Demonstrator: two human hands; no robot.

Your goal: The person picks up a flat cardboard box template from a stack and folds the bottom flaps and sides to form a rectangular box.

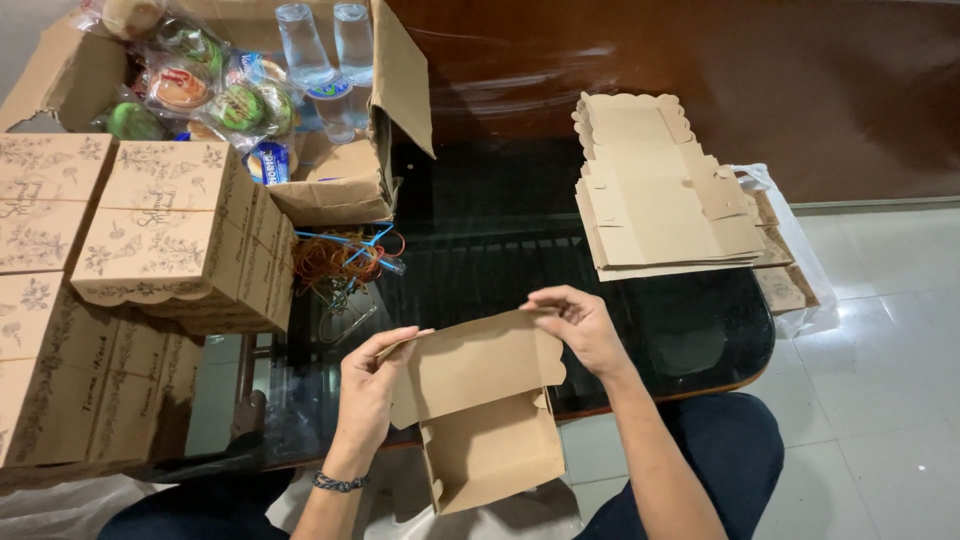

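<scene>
The half-folded brown cardboard box [480, 405] sits between the 2 hands, held above the near edge of the dark glass table [500, 240] and over the person's lap. The left hand [368, 378] pinches the scalloped lid's left corner, fingers closed narrow on the card. The right hand [580, 325] grips the lid's upper right corner, thumb and fingers curled tight around the edge.

The card looks thin, so, as I judge it, an uneven pull from the 2 grips could crease the lid off its fold line or tear the scalloped edge. The open tray part hangs below the fingers with nothing under it; a loosened pinch could let the box drop to the lap or floor, and the side tabs could spring back open.

Beyond the right fingers lies a stack of flat, unfolded box blanks [660, 200], plain brown with wavy edges, resting partly on a clear plastic bag [795, 270]. To the left of the left fingers stand finished boxes [170, 235], brown with dark floral prints and script on lids and sides. Ahead of them, a tangle of rubber bands [340, 262] lies in orange and blue. Farther off is an open carton [350, 170] holding round wrapped snacks [215, 85] in green, orange and clear film, with 2 sealed clear water cups [325, 45].
</scene>
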